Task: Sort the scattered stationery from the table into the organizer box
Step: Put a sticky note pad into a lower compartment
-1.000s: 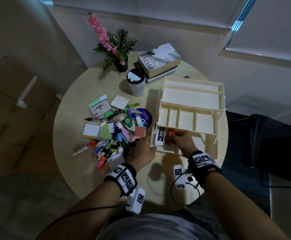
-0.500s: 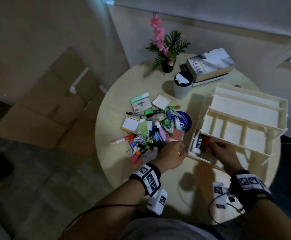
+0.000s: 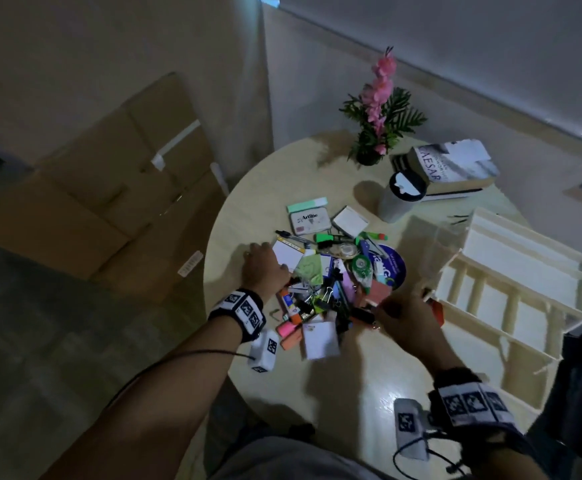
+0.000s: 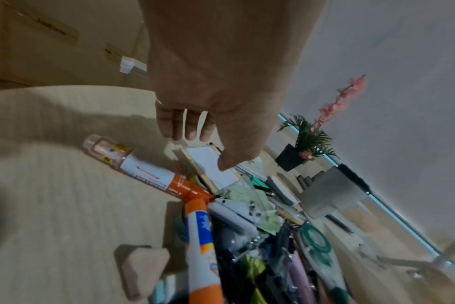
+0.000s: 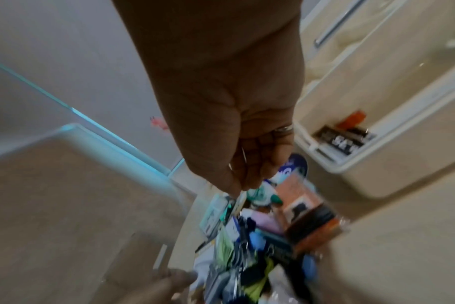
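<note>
A heap of scattered stationery [image 3: 324, 282] lies mid-table: pens, binder clips, sticky notes, tape. My left hand [image 3: 260, 265] hovers at the heap's left edge beside a white notepad [image 3: 287, 254]. Its fingers [image 4: 179, 131] hang straight and hold nothing, above an orange-capped marker [image 4: 148, 174] and the notepad [image 4: 210, 162]. My right hand [image 3: 400, 310] is over the heap's right edge, its fingers loosely curled and blurred [image 5: 247, 179], with nothing plainly in them. The cream organizer box [image 3: 511, 278] stands to the right. Its front compartment [image 5: 377, 164] holds a black box [image 5: 346, 137] and an orange item [image 5: 351, 119].
A lidded grey cup [image 3: 400, 199], stacked books [image 3: 455, 168] and a potted pink flower [image 3: 376, 133] stand at the back of the round table [image 3: 351, 375]. A blue disc [image 3: 391, 268] lies under the heap. Cardboard boxes [image 3: 109, 188] lean against the wall on the left.
My right hand came out of the organizer's front compartment and moved left to the heap. My left hand shifted from the heap's near side to its far left. The head view swung left.
</note>
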{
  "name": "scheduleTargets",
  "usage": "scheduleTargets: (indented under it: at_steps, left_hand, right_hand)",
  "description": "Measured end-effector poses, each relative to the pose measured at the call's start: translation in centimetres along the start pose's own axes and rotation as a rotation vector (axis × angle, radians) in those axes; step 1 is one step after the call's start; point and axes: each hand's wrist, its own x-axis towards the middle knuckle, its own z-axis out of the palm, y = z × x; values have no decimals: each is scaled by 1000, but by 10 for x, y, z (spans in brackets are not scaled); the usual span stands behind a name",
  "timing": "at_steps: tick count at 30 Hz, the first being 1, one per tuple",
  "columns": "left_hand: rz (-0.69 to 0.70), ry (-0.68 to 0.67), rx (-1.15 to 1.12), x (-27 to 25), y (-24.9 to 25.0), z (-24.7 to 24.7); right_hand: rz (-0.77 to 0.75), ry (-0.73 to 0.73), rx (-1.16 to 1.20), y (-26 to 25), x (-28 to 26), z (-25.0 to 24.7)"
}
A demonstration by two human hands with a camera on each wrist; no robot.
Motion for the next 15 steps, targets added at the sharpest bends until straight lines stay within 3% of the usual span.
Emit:
scheduleTargets:
  at_steps: [8, 15]
  left_hand:
    - [41, -38, 40, 25, -10, 13]
    - [17, -128, -343, 36, -29, 12]
  right_hand:
    - [62, -22, 67, -54, 47, 20]
    - [245, 247, 192, -58, 130, -15]
